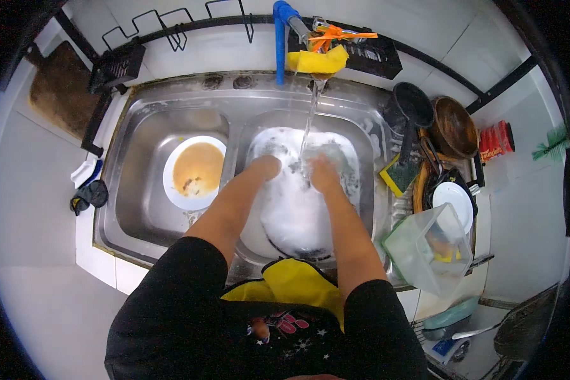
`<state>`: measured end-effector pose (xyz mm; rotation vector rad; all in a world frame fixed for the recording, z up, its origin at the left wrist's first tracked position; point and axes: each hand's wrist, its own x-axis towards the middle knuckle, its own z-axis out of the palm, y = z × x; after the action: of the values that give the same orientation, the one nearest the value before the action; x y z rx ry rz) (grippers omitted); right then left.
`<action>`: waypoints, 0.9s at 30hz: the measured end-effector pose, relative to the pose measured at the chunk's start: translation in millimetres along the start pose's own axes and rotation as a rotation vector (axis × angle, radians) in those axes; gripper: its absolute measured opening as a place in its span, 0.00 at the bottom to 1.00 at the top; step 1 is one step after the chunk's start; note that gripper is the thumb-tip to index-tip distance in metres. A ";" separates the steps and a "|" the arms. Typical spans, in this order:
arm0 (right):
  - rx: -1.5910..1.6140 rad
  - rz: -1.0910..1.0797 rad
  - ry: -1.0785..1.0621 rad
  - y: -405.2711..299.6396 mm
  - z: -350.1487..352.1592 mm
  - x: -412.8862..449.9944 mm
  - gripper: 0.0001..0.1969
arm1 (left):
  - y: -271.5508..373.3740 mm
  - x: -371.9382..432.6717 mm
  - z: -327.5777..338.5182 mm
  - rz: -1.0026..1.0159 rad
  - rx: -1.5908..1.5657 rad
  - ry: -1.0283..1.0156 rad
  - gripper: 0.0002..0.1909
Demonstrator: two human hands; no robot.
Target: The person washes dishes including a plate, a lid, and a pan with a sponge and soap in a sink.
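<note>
Both of my hands are in the right basin (249,209) of a steel double sink, amid thick white suds (297,209). My left hand (269,167) is sunk in foam to about the wrist, its fingers hidden. Blurred by motion, my right hand (323,172) is beside the stream of running water (311,114). A pale, see-through shape (338,154) lies by its fingers; I cannot tell what it is or whether it is held. Under the foam, a dark curved rim (278,244) shows near the basin's front.
A white plate (169,166) with brownish liquid sits in the left basin. The faucet (300,31) has a yellow sponge (318,61) at its spout. On the right are a scrub sponge (401,175), a wooden bowl (456,127), a black pan (412,104) and a clear plastic container (422,242).
</note>
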<state>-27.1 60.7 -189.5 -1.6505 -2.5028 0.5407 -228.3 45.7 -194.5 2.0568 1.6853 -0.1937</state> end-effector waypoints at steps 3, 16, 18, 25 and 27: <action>0.032 0.005 -0.029 -5.8 -16.0 -1.5 0.15 | -1.6 -2.3 -1.9 0.026 -0.116 0.063 0.15; -0.093 0.270 0.480 3.8 -6.8 -37.2 0.11 | 8.0 -20.3 0.8 -0.185 -0.033 0.038 0.16; -0.540 -0.072 0.432 -0.5 -1.1 -26.2 0.09 | 7.9 -22.4 3.8 -0.192 -0.035 0.035 0.15; -0.115 -0.101 -0.005 -4.7 -0.7 -11.2 0.13 | -12.2 10.4 44.7 -0.057 -0.063 0.054 0.15; -0.240 -0.004 0.208 2.8 21.7 -9.9 0.11 | -25.3 26.3 61.3 0.062 -0.094 0.140 0.15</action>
<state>-26.4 47.6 -209.6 -1.6775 -2.4932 0.0630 -235.0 45.6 -265.5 2.0916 1.6745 0.0499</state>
